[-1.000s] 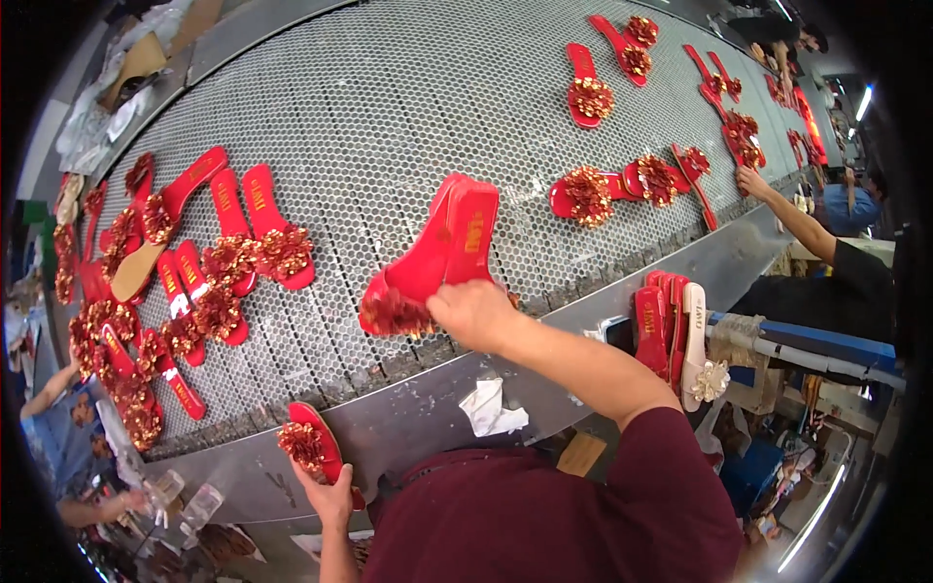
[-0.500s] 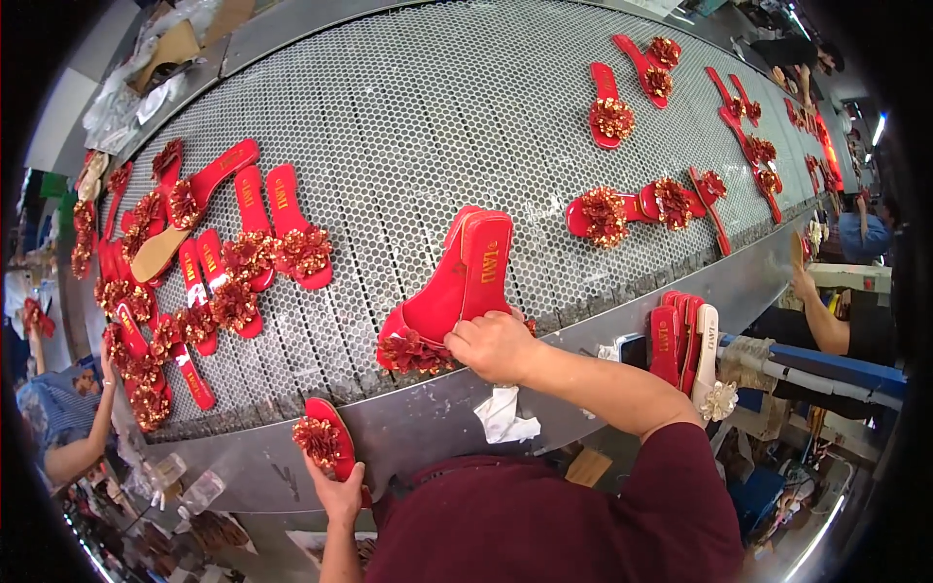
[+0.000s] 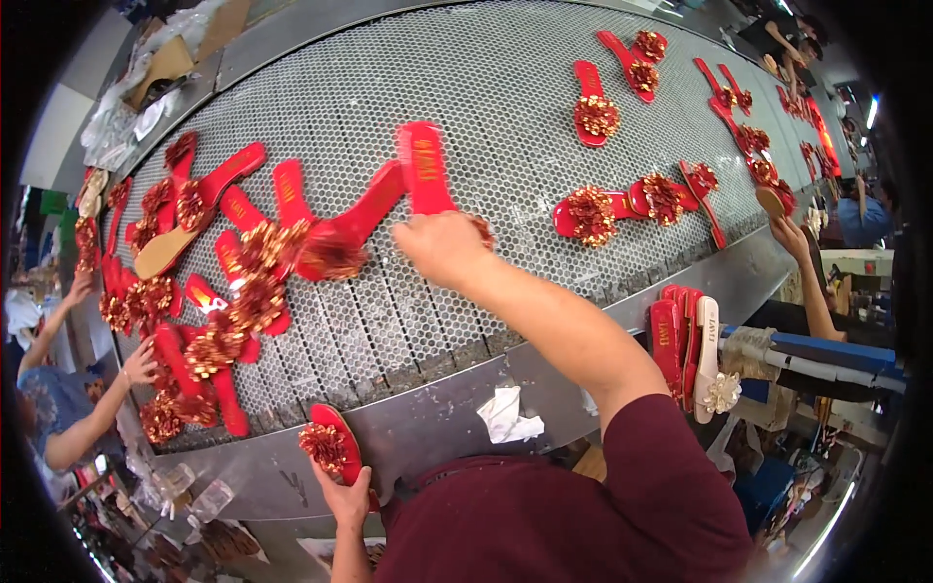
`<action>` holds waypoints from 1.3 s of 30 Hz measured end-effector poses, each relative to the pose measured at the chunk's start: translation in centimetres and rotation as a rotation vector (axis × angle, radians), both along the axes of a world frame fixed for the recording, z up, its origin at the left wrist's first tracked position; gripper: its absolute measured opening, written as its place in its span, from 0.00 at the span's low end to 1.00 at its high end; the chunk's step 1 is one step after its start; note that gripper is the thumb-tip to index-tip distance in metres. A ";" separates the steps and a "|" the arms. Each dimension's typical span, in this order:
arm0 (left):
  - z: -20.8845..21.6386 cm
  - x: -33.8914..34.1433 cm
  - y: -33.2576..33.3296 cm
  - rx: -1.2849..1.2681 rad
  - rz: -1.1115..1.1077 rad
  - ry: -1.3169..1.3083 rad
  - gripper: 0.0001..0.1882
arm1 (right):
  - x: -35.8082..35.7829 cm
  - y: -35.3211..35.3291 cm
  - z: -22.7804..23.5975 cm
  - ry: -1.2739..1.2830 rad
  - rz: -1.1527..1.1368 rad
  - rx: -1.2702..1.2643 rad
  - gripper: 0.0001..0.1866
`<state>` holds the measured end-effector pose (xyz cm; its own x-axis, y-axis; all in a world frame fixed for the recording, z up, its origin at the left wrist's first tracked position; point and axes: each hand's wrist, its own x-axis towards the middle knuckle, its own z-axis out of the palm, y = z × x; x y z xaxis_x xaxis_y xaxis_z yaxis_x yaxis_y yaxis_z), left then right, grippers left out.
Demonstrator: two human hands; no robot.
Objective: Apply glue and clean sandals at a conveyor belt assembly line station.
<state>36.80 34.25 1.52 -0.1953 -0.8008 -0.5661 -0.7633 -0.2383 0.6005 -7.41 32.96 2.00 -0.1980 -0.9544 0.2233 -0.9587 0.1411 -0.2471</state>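
Observation:
My left hand [image 3: 348,500] grips a red slide sandal [image 3: 352,434] with a red and gold flower, just off the near metal edge. Out over the honeycomb conveyor, my right hand [image 3: 442,248] is closed around the front part of another red sandal [image 3: 424,160], whose heel points away from me. Part of this sandal's flower shows right of the hand. Beside it, a slightly blurred red sandal [image 3: 374,206] lies slanted, its flower toward the cluster of sandals [image 3: 258,267] at left. My right fingertips are partly hidden.
The honeycomb conveyor [image 3: 389,78] carries more red sandals [image 3: 597,117] at right. Several sandals [image 3: 666,340] stand by the near edge, one of them white. White crumpled paper [image 3: 505,416] lies on the metal rim. Co-workers' hands [image 3: 142,363] reach in at left, another [image 3: 789,236] at right.
My right hand has moved away from me and left over the conveyor with the red sandals. My left hand stays nearly in place with its sandal. At left a co-worker's hand has moved over the sandals.

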 end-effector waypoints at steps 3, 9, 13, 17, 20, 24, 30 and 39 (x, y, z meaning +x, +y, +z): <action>0.8 -0.8 0.2 -0.030 -0.020 -0.002 0.53 | -1.2 2.6 -0.7 -0.100 -0.142 0.245 0.04; 1.0 -1.4 0.3 -0.047 -0.073 -0.011 0.54 | -2.6 2.9 -3.1 -0.053 -0.190 0.263 0.05; -0.7 -0.4 0.5 -0.008 -0.067 0.022 0.54 | -2.8 1.0 -2.0 -0.158 -0.275 0.119 0.11; 0.0 -1.1 1.0 0.025 -0.054 0.102 0.53 | -4.9 4.0 -0.3 -0.104 -0.226 -0.248 0.20; 0.4 -2.7 1.5 0.041 -0.089 0.157 0.52 | -9.5 11.1 -0.4 0.117 -0.599 -0.120 0.34; 1.6 -4.6 1.9 0.062 -0.119 0.176 0.52 | -15.8 21.5 -1.2 0.171 -1.236 0.348 0.55; 3.2 -7.9 2.2 0.105 -0.144 0.138 0.52 | -22.3 30.9 -2.5 -0.615 -1.340 0.039 0.49; 3.1 -8.4 3.0 0.148 -0.072 0.198 0.51 | -15.9 18.5 -0.2 -0.611 -1.133 -0.166 0.35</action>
<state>28.44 37.23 4.58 -0.3677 -0.6923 -0.6209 -0.6523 -0.2838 0.7028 -23.27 51.47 1.81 -0.9831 -0.1591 -0.0907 -0.0526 0.7198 -0.6922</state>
